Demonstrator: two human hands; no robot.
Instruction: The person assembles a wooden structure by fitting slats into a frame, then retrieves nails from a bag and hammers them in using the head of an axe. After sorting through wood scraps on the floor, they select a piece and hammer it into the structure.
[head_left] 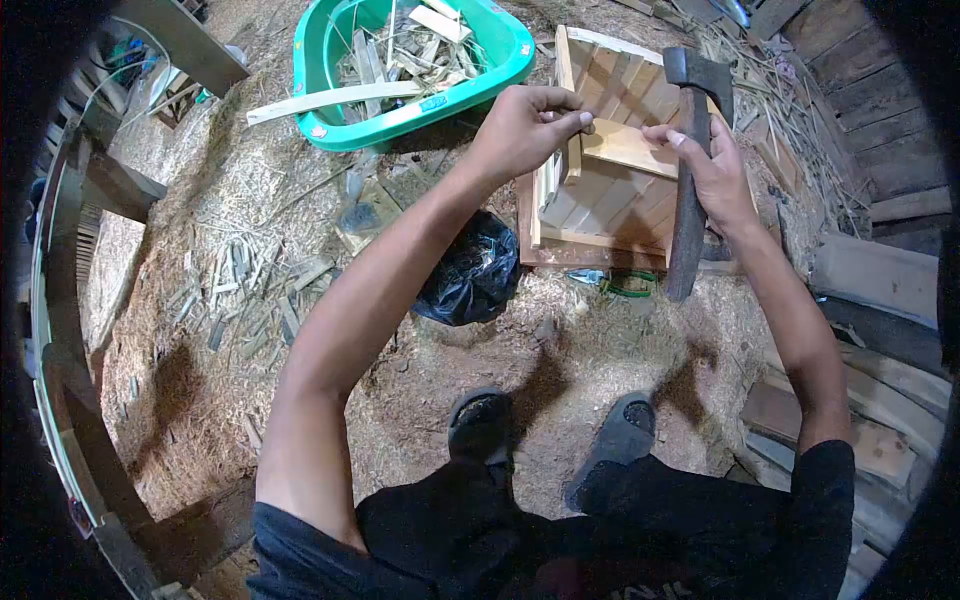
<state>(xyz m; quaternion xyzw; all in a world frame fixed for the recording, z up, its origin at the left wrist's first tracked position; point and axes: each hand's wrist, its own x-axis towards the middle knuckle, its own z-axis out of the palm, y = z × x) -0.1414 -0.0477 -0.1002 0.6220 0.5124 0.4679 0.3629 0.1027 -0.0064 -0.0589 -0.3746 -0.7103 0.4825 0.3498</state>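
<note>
A wooden crate (pixel 610 205) of pale slats stands in front of me, with a slat (pixel 628 149) lying across its top. My left hand (pixel 530 128) is at the left end of that slat, its thumb and forefinger pinched together; anything between them is too small to make out. In my right hand (pixel 722 178) is a hatchet (pixel 686 215), its dark handle hanging down and its metal head above my fingers. The right thumb and forefinger reach toward the slat's right end. Part of the crate's far side is hidden behind the hatchet and hand.
A green plastic tub (pixel 440 108) of wood scraps stands at the back left, a long strip (pixel 330 101) resting over its rim. A black plastic bag (pixel 472 270) sits left of the crate. Boards (pixel 875 280) are stacked at the right. Shavings and splinters cover the ground.
</note>
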